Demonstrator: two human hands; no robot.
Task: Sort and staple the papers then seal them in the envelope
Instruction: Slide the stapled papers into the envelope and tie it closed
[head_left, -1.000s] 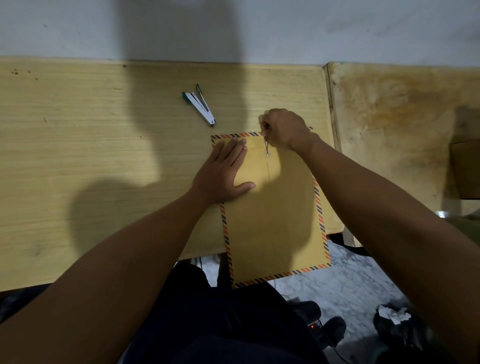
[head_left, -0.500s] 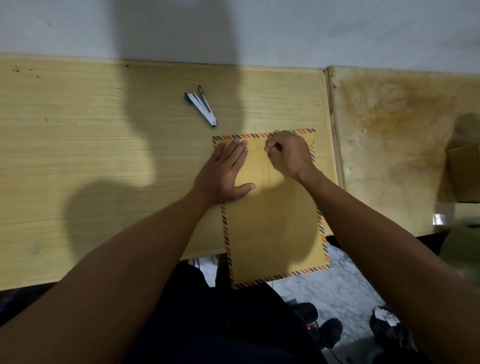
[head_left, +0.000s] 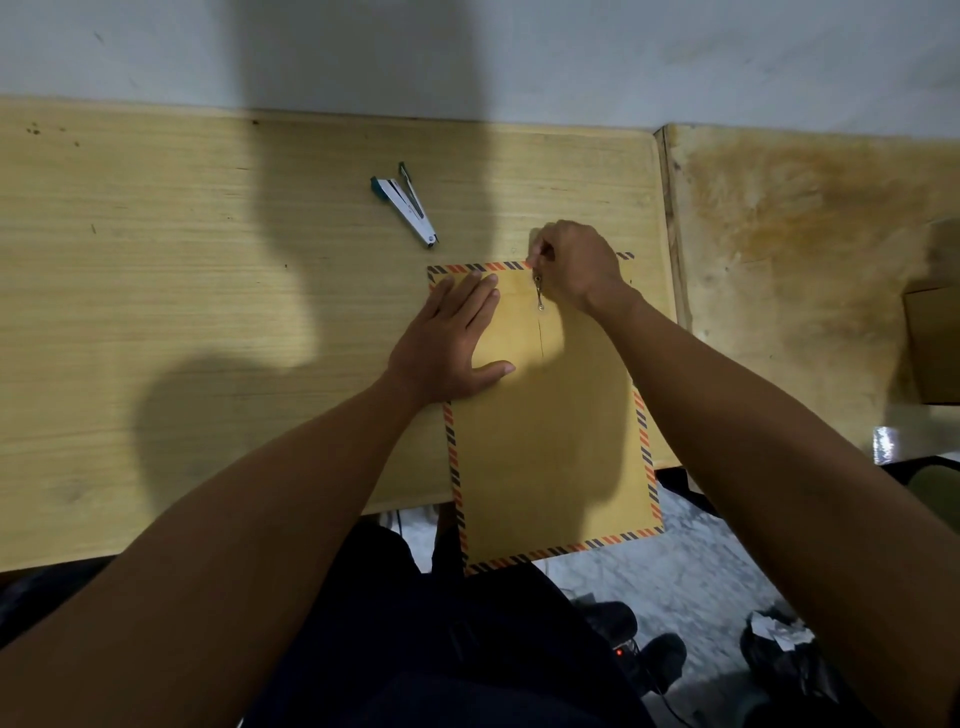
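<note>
A brown envelope (head_left: 550, 441) with an orange-and-dark striped border lies on the wooden desk (head_left: 208, 322), its near end hanging over the desk's front edge. My left hand (head_left: 447, 338) rests flat on its upper left part, fingers straight. My right hand (head_left: 576, 262) is curled at the envelope's top edge and pinches the closure string (head_left: 540, 293), which runs down to a small round fastener. The papers are not visible. A white and teal stapler (head_left: 408, 205) lies on the desk beyond the envelope, apart from both hands.
A second, stained wooden surface (head_left: 810, 270) adjoins the desk on the right, with a cardboard box (head_left: 935, 343) at its right edge. A white wall runs behind. Below the desk are my dark-clothed lap, a tiled floor and dark objects.
My right hand has moved back up from the fastener area to the envelope's top edge, drawing the string with it. My left hand has stayed flat in place.
</note>
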